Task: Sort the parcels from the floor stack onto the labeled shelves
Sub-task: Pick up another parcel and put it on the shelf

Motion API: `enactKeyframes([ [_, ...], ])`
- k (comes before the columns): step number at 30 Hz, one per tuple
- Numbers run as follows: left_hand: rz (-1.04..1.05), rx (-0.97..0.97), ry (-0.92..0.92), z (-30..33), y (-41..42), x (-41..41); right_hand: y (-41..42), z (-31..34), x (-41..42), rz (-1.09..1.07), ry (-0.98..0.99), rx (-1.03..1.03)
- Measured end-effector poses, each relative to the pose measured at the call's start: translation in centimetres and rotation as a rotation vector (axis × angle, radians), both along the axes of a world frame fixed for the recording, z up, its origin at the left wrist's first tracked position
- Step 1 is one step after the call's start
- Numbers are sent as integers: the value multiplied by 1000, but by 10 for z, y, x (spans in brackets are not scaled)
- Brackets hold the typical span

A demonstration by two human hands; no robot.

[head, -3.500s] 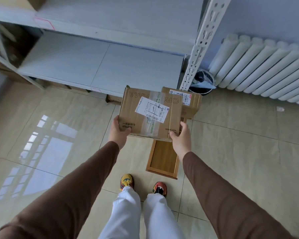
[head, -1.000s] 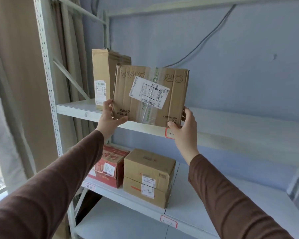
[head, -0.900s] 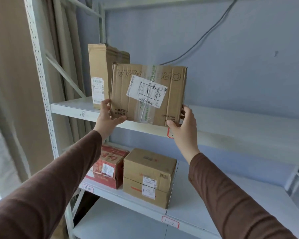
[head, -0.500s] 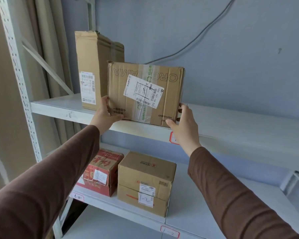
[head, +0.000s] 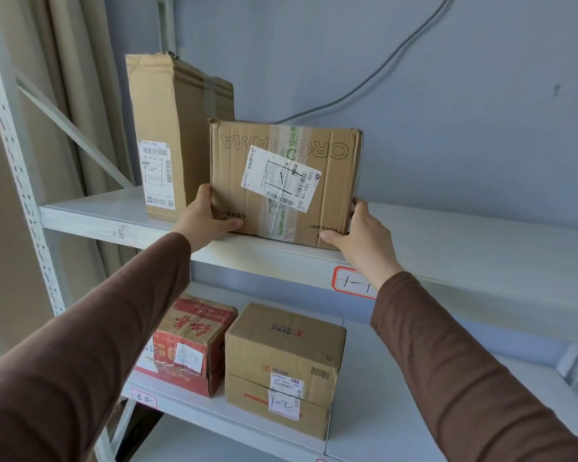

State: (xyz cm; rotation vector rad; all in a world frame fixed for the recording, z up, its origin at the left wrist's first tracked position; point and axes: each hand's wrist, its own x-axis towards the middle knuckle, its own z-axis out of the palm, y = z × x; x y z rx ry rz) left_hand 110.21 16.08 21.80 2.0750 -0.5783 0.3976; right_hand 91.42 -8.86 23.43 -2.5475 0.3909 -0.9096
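Both hands are holding one parcel; left hand (head: 203,219) is gripping its lower left corner, thumb lying across the front face; right hand (head: 359,233) is clasping the lower right corner, thumb under the front edge, fingers wrapped round the side; the cardboard parcel (head: 282,183) is standing upright on the upper shelf (head: 464,241), its bottom edge seeming to rest on the board near the front lip, shipping label (head: 281,181) facing outward; whether full weight is already on the shelf, cannot tell.

Just left of it, a tall carton (head: 172,135) is standing upright on the same board, close beside but not clearly touching; a red-bordered tag (head: 351,282) is showing on the shelf's front edge beneath the right wrist, hand-marked, partly covered by the sleeve.

Below, on the middle shelf (head: 381,428), a red printed box (head: 189,345) and a plain brown box (head: 281,365) are sitting side by side, the brown one bearing a hand-written sticker.

Judgement on progress: three parcels are already sitting shelved, this fourth one is being seated; release and perhaps a push further back are remaining for it; the floor stack is lying out of view, so how many parcels are waiting cannot be told.
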Motion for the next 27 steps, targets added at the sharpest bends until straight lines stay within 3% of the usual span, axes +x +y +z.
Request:
enactKeyframes([
  [19, 15, 21, 87, 6, -10, -5, 4, 8, -3, -38, 97, 79],
  [27, -4, -29, -190, -19, -16, -65, 18, -17, -48, -40, -23, 61],
])
